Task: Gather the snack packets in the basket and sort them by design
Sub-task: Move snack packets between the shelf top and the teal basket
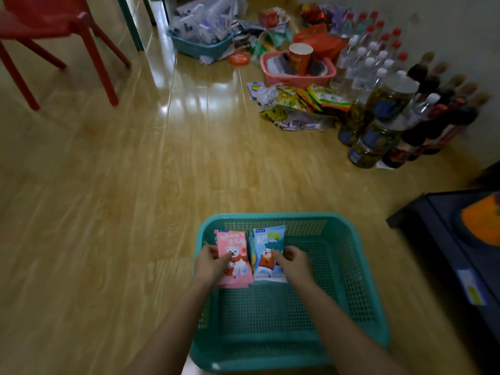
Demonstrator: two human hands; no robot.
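Location: room with glossy wood-look floor [108, 185], pale wall at the far right.

Item 1. Basket [297, 215]: teal plastic, lattice walls and base, on the floor at near centre. Both forearms reach into it from the near edge.

Item 2. Pink packets [234, 262]: small stack with a white bear print, inside the basket at its far left. The left hand [209, 262] grips the stack at its left edge, thumb across the front, other fingers curled behind.

Item 3. Blue packets [269, 250]: small stack with a bear print, inside the basket just beside the pink packets, on their right. The right hand [295, 262] grips the stack at its right edge, thumb on the front, other fingers curled behind. Both stacks are held raised with their fronts facing the camera.

Item 4. Chair [54, 36]: red plastic, far left.

Item 5. Far basket [200, 46]: teal, heaped with clear wrappers, at the back.

Item 6. Pink basket [297, 75]: holds an upright cup [300, 56]. An orange lid [238, 59] lies on the floor just to its left.

Item 7. Green packets [305, 100]: loose heap in front of the pink basket.

Item 8. Bottles [370, 63]: clear, with red and white caps, in rows by the wall.

Item 9. Jars [378, 125]: clear, with dark contents, stacked near the bottles.

Item 10. Dark bottles [438, 109]: in rows right of the jars.

Item 11. Dark box [446, 239]: at the right edge, contents unclear.
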